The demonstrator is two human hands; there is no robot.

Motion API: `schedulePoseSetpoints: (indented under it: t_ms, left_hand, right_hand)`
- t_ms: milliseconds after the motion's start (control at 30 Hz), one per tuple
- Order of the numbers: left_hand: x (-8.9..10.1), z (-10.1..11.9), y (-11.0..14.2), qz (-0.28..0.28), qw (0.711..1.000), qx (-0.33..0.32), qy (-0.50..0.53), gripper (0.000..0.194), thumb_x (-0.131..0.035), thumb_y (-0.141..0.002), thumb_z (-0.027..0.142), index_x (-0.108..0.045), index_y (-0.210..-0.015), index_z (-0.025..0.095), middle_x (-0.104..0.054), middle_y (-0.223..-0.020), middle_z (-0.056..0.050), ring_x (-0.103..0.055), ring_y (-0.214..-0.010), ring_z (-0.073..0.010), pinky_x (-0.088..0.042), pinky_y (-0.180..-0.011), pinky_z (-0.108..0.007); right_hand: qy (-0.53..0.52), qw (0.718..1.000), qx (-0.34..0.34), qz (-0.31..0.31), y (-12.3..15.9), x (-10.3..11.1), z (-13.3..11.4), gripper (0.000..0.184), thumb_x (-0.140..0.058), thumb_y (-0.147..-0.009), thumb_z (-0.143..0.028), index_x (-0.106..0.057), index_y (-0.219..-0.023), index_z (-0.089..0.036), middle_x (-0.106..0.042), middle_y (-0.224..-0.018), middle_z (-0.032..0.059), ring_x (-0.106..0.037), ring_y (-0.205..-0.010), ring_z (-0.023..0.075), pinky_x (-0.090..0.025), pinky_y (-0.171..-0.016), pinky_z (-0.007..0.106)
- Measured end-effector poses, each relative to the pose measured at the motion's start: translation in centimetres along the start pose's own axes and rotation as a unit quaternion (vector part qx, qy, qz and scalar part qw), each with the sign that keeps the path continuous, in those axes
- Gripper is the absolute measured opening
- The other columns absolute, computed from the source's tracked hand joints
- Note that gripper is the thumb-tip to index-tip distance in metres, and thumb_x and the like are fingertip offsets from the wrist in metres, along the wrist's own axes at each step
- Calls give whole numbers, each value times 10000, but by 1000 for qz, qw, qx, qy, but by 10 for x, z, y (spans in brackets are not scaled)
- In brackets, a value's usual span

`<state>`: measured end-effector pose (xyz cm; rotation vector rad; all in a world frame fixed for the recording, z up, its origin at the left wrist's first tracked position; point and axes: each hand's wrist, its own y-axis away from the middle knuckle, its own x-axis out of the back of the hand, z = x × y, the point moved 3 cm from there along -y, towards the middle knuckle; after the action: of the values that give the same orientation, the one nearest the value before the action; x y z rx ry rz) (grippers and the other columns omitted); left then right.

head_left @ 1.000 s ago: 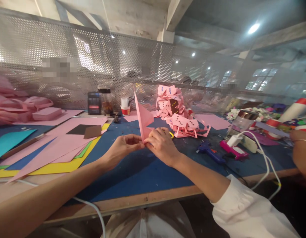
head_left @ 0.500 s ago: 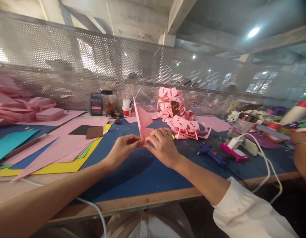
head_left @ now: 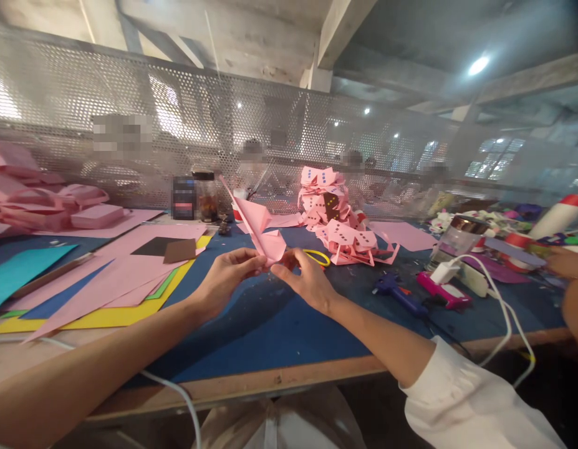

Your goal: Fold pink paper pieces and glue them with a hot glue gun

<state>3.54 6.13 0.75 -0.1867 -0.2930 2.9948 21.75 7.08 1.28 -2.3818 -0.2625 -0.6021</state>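
A folded piece of pink craft sheet [head_left: 257, 218] stands up over the table, tilted to the left, with an angular flap on its right side. My left hand [head_left: 230, 272] pinches its lower end between thumb and fingers. Close to the piece's lower right edge is my right hand [head_left: 310, 280], its thumb parted from the bent fingers; whether a fingertip touches the sheet I cannot tell. Just behind that hand lie yellow-handled scissors [head_left: 319, 257], partly hidden. Farther back rises a stack of pink folded pieces [head_left: 323, 199] with dots on them.
Coloured sheets [head_left: 143, 274] lie at left, near a pile of pink pieces [head_left: 31, 193]. At right are a blue glue gun [head_left: 398, 293], a pink device [head_left: 445, 290] with white cable and a glass jar [head_left: 459, 237]. Another person's arm [head_left: 573, 299] reaches in at the far right.
The pink piece has tipped to the left and turned, showing more of its flap. My right hand has come off its lower edge, thumb and fingers spreading; my left hand keeps its pinch.
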Motion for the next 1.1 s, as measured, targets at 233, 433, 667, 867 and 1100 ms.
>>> schedulePoseSetpoints:
  t_ms: [233, 433, 667, 867, 1100]
  left_hand:
    - [-4, -5, 0, -32, 999, 23, 24, 167, -793, -733, 313, -733, -798, 172, -698, -831, -20, -613, -777, -129, -470, -775, -236]
    - [-6, -6, 1, -42, 999, 26, 9, 162, -786, -730, 324, -739, -774, 176, -707, -787, -29, -624, -742, -141, -485, -765, -250]
    - [-9, -5, 2, -71, 997, 23, 16, 165, -767, -760, 327, -729, -773, 167, -715, -808, -42, -639, -767, -150, -490, -801, -261]
    - [-5, -7, 0, -48, 998, 29, 20, 166, -779, -739, 331, -735, -779, 175, -700, -802, -35, -619, -758, -147, -484, -763, -252]
    - [-3, -3, -2, -51, 998, 16, 35, 150, -776, -750, 308, -725, -767, 167, -660, -740, -1, -573, -687, -112, -468, -747, -246]
  right_hand:
    - [-43, 997, -12, -57, 0, -10, 0, 313, -620, -866, -455, -707, -910, -158, -733, -833, 39, -675, -783, 181, -477, -725, 262]
    - [-49, 997, -17, -60, 0, -10, 2, 343, -609, -869, -464, -724, -828, -143, -733, -767, 30, -685, -742, 198, -481, -693, 263]
    - [-64, 996, -16, -68, 0, -9, 1, 331, -629, -858, -445, -719, -765, -139, -714, -714, 18, -673, -696, 184, -475, -674, 254]
    - [-56, 996, -24, -72, 0, -7, 1, 352, -621, -861, -462, -711, -737, -146, -706, -694, 14, -667, -688, 182, -470, -675, 255]
    - [-102, 990, -44, -92, 2, -11, 1, 405, -587, -870, -522, -736, -858, -146, -723, -759, 29, -674, -722, 188, -504, -684, 266]
